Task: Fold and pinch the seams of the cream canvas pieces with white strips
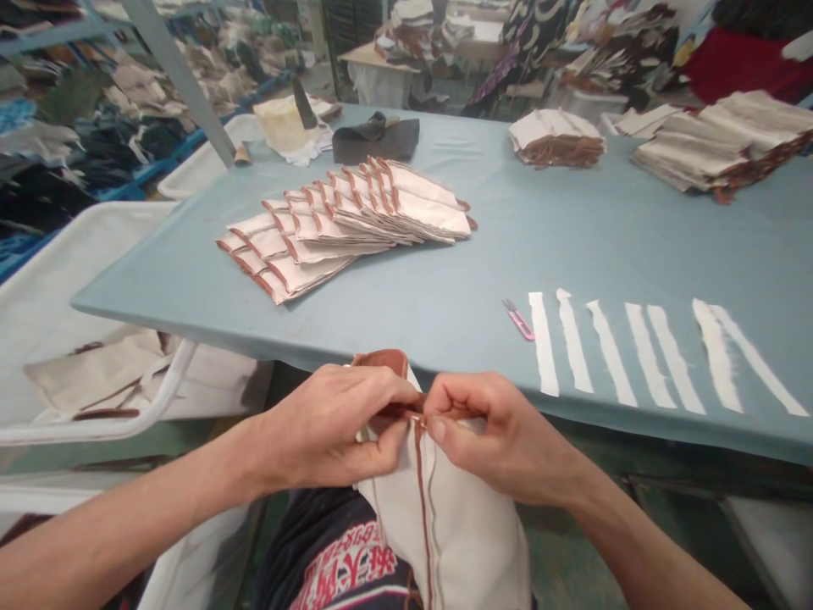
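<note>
A cream fabric piece (470, 517) with brown trim hangs over the person's lap, below the table's front edge. My left hand (356, 419) pinches its upper part near the brown-trimmed seam. Close beside it, my right hand (486, 424) grips the same piece with curled fingers and thumb. A brown rounded tab (384, 360) sticks up behind my left hand. The fingertips almost meet at the top of the seam, and they cover what lies between them.
On the blue-green table (445, 313) lie overlapping cream pieces (356, 220), pink snips (519, 320), several white strips (610, 352), a dark cloth (378, 140) and more stacks (555, 137) at the back. A white bin (174, 381) with fabric stands at left.
</note>
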`<action>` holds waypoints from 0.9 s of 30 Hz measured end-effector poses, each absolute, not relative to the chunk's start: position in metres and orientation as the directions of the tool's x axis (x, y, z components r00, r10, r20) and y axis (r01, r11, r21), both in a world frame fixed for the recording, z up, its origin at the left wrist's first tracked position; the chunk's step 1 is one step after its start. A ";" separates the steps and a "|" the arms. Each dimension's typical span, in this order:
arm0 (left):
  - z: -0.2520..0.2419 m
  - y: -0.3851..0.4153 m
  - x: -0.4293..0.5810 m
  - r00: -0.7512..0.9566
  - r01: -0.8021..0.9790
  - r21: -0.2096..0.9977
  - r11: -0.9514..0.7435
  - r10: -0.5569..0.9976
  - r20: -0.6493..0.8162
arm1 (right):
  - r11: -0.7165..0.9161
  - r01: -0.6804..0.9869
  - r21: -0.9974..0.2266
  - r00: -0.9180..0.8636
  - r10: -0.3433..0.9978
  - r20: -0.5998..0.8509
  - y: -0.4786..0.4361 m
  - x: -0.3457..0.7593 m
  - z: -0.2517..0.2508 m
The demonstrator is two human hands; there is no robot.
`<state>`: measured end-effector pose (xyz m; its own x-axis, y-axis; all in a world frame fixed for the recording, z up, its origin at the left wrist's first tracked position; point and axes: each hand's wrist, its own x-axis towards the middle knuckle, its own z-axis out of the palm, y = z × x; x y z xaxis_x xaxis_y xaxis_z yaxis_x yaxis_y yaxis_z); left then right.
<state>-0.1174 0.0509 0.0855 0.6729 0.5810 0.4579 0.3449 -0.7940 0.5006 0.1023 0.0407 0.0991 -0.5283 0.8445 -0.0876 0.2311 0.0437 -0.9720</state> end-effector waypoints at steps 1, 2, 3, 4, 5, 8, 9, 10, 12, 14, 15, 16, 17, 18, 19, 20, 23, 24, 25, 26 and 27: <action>0.089 0.050 -0.117 0.669 0.338 0.560 -0.756 0.612 0.423 | 0.104 0.248 -0.963 -0.515 0.856 -0.041 0.039 0.104 0.099; 0.092 0.051 -0.117 0.670 0.325 0.616 -0.718 0.634 0.385 | 0.162 0.267 -0.950 -0.503 0.864 0.006 0.037 0.105 0.100; 0.095 0.052 -0.117 0.681 0.308 0.662 -0.684 0.644 0.348 | 0.221 0.287 -0.932 -0.495 0.867 0.053 0.036 0.106 0.100; 0.098 0.054 -0.118 0.702 0.293 0.691 -0.661 0.639 0.313 | 0.281 0.304 -0.910 -0.489 0.866 0.104 0.035 0.107 0.099; 0.100 0.056 -0.118 0.729 0.288 0.705 -0.649 0.625 0.277 | 0.337 0.320 -0.886 -0.485 0.861 0.152 0.035 0.108 0.099; 0.099 0.060 -0.120 0.802 0.316 0.681 -0.660 0.570 0.180 | 0.495 0.365 -0.788 -0.501 0.818 0.282 0.035 0.112 0.095; 0.096 0.061 -0.120 0.813 0.334 0.642 -0.690 0.555 0.173 | 0.555 0.389 -0.735 -0.515 0.793 0.325 0.036 0.113 0.093; 0.093 0.060 -0.120 0.819 0.355 0.580 -0.733 0.543 0.185 | 0.613 0.420 -0.669 -0.534 0.763 0.364 0.036 0.114 0.091; 0.085 0.058 -0.120 0.826 0.392 0.417 -0.820 0.513 0.233 | 0.703 0.473 -0.531 -0.562 0.705 0.433 0.037 0.115 0.084; 0.080 0.057 -0.120 0.831 0.410 0.307 -0.859 0.490 0.263 | 0.738 0.503 -0.450 -0.562 0.675 0.479 0.036 0.114 0.079; 0.079 0.056 -0.120 0.832 0.409 0.312 -0.858 0.491 0.258 | 0.742 0.506 -0.440 -0.555 0.670 0.492 0.036 0.114 0.077; 0.081 0.056 -0.121 0.832 0.403 0.358 -0.842 0.500 0.240 | 0.743 0.503 -0.443 -0.549 0.670 0.501 0.035 0.113 0.075; 0.083 0.057 -0.121 0.832 0.389 0.427 -0.816 0.511 0.219 | 0.743 0.494 -0.453 -0.543 0.670 0.507 0.034 0.112 0.075; 0.087 0.058 -0.122 0.831 0.371 0.504 -0.780 0.521 0.196 | 0.742 0.480 -0.468 -0.540 0.670 0.509 0.034 0.111 0.075; 0.091 0.059 -0.123 0.830 0.351 0.578 -0.737 0.531 0.173 | 0.744 0.460 -0.485 -0.540 0.668 0.512 0.033 0.111 0.076; 0.096 0.060 -0.124 0.832 0.331 0.642 -0.692 0.535 0.148 | 0.745 0.442 -0.500 -0.540 0.666 0.514 0.033 0.110 0.077; 0.104 0.064 -0.125 0.852 0.297 0.740 -0.603 0.517 0.079 | 0.739 0.422 -0.526 -0.558 0.669 0.491 0.032 0.109 0.082; 0.105 0.065 -0.124 0.859 0.296 0.745 -0.598 0.507 0.066 | 0.735 0.426 -0.527 -0.568 0.671 0.477 0.031 0.108 0.084; 0.106 0.065 -0.124 0.864 0.294 0.742 -0.602 0.499 0.062 | 0.731 0.432 -0.528 -0.579 0.674 0.459 0.031 0.108 0.087; 0.106 0.065 -0.124 0.867 0.291 0.735 -0.612 0.493 0.068 | 0.725 0.435 -0.534 -0.591 0.678 0.438 0.030 0.108 0.090; 0.106 0.065 -0.123 0.868 0.285 0.729 -0.623 0.490 0.078 | 0.718 0.430 -0.547 -0.603 0.679 0.418 0.030 0.108 0.093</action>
<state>-0.1232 0.0645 0.1063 0.8684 0.4897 0.0784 0.2854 -0.6227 0.7286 0.1081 0.0298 0.0930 -0.6034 0.6793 0.4176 0.4297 0.7182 -0.5473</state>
